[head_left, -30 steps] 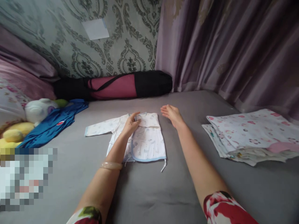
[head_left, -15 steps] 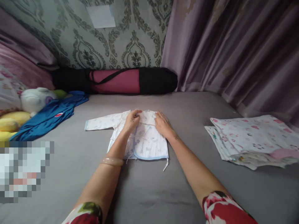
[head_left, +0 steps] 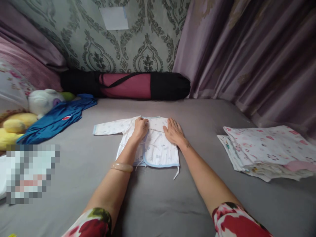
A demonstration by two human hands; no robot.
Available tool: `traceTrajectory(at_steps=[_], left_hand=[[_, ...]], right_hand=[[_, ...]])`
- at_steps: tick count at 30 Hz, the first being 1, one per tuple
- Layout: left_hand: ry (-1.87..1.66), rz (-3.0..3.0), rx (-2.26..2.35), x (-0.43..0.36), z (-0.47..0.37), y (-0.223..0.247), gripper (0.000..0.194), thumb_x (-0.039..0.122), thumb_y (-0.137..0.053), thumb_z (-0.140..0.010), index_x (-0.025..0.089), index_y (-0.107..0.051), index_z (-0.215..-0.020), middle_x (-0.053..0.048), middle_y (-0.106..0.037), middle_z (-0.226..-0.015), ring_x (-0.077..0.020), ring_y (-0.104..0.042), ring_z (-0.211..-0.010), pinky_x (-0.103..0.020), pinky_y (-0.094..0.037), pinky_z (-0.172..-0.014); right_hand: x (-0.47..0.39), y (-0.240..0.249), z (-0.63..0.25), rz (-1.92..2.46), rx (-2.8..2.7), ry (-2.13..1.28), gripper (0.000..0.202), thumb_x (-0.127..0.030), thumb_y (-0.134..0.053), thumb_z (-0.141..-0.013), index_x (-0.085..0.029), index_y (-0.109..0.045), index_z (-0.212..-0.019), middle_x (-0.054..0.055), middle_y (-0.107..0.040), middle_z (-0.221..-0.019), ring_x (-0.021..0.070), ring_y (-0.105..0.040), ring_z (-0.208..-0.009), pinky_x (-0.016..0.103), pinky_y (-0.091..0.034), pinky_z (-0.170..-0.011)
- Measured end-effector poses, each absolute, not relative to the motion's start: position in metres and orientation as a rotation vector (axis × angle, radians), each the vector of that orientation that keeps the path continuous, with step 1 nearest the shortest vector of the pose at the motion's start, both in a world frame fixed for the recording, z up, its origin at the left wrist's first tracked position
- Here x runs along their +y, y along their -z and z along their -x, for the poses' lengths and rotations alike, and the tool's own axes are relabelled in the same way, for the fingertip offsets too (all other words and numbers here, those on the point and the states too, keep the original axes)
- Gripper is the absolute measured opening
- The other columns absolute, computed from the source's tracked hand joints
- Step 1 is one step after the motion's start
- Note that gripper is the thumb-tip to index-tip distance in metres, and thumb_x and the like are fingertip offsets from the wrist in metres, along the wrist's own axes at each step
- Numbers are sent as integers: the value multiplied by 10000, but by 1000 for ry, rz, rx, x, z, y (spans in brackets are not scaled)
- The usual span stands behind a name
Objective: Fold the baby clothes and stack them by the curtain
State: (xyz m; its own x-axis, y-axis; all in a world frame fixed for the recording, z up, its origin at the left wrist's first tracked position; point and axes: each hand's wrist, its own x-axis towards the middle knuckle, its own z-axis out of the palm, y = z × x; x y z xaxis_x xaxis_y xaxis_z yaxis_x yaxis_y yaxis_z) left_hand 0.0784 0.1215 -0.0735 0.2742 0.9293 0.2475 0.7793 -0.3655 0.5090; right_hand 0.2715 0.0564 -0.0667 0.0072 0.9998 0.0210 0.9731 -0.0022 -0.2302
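Observation:
A small white printed shirt [head_left: 161, 151] with light blue trim lies on the grey sheet. One sleeve stretches out to the left; the other does not show at the right side. My left hand [head_left: 141, 127] is closed on the shirt near its collar, fingers curled and partly hidden. Flat on the shirt's upper right edge rests my right hand [head_left: 174, 131], its fingers spread. White ties hang from the shirt's lower edge.
Folded printed cloths [head_left: 269, 148] lie at the right. At the left are a blue garment [head_left: 56, 120], a white plush toy [head_left: 43, 101] and a yellow one [head_left: 14, 126]. A long black and maroon bag [head_left: 125, 86] lies along the wall.
The fingers of my left hand have curled in at the collar. My right hand's fingers have spread wider on the shirt. The whole view has shifted slightly.

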Motion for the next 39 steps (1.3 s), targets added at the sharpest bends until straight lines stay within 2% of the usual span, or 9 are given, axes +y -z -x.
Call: traceTrajectory(at_steps=[5, 8, 12, 20, 25, 33, 39], left_hand=[[-594, -2323, 1631, 123, -73, 65, 263, 150, -487, -778, 136, -722, -893, -127, -632, -916, -257, -578, -955, -360, -434, -890], [-586, -2295, 1654, 126, -59, 54, 264, 218, -521, -813, 128, -710, -973, -142, -642, -979, -273, -570, -1033, -364, -426, -928], [-646, -2208, 1725, 126, -28, 46, 346, 285, -537, -848, 99, -680, -1102, -162, -655, -1058, -276, -577, -1078, -362, -410, -974], [-727, -1947, 1861, 108, 8, 56, 366, 283, -501, -859, 88, -681, -1111, -143, -696, -997, -235, -644, -943, -324, -466, -899], [-819, -1903, 1813, 108, 3, 55, 336, 259, -504, -840, 134, -693, -1088, -129, -689, -1082, -236, -634, -990, -339, -470, -916], [-875, -1814, 1798, 106, 14, 48, 368, 273, -486, -843, 106, -687, -1102, -146, -697, -1097, -254, -632, -1016, -354, -462, -934], [-950, -1718, 1771, 109, 27, 54, 386, 320, -477, -844, 105, -679, -1093, -143, -702, -1083, -245, -639, -1014, -343, -471, -918]], right_hand=[[60, 54, -269, 2176, -2098, -305, 656, -405, -206, -983, -15, -222, -1511, 177, -175, -1591, 268, -152, -1469, 429, -113, -1177], [68, 45, -266, 2170, -2126, -327, 652, -407, -193, -985, -13, -249, -1502, 181, -177, -1590, 279, -128, -1473, 462, -90, -1177], [74, 47, -255, 2059, -2149, -290, 676, -436, -173, -991, -5, -223, -1508, 183, -177, -1590, 265, -118, -1476, 413, -103, -1182], [68, 70, -247, 2066, -2137, -147, 702, -452, -179, -989, 34, -251, -1491, 204, -204, -1577, 286, -145, -1468, 391, -95, -1186], [74, 64, -251, 2119, -2157, -252, 711, -462, -169, -987, 22, -229, -1503, 196, -176, -1586, 273, -127, -1474, 386, -96, -1186], [78, 60, -225, 2029, -2198, -287, 647, -476, -135, -998, -120, -249, -1526, 142, -172, -1601, 247, -101, -1480, 450, -63, -1179], [72, 58, -217, 2040, -2219, -281, 607, -437, -179, -1002, -133, -280, -1518, 160, -169, -1599, 289, -98, -1477, 513, -50, -1167]])
